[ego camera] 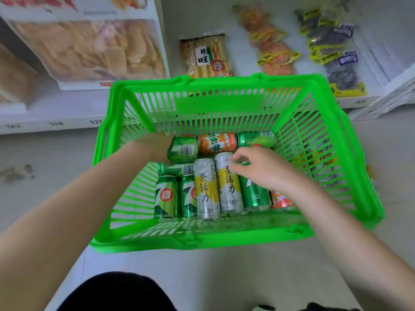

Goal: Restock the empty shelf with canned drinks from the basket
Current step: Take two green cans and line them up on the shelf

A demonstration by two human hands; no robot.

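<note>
A bright green plastic basket [226,237] stands on the floor below me and holds several drink cans lying flat. My left hand [157,147] is closed around a green can [183,149] at the basket's back left. My right hand [262,169] hovers over the middle cans; its fingertips touch the top of a silver-and-yellow tea can [231,187], fingers curled, without a firm grip. A second silver-and-yellow can [206,189] lies beside it. An orange can [216,143] and another green can [257,139] lie along the back wall. Green 7-Up cans [167,196] fill the front left.
A low white shelf [247,57] behind the basket carries snack packets: a rice-cracker bag [205,56], an orange snack bag [269,43], a dark snack bag [334,50]. A large food picture panel [89,48] stands at the left. Pale floor surrounds the basket.
</note>
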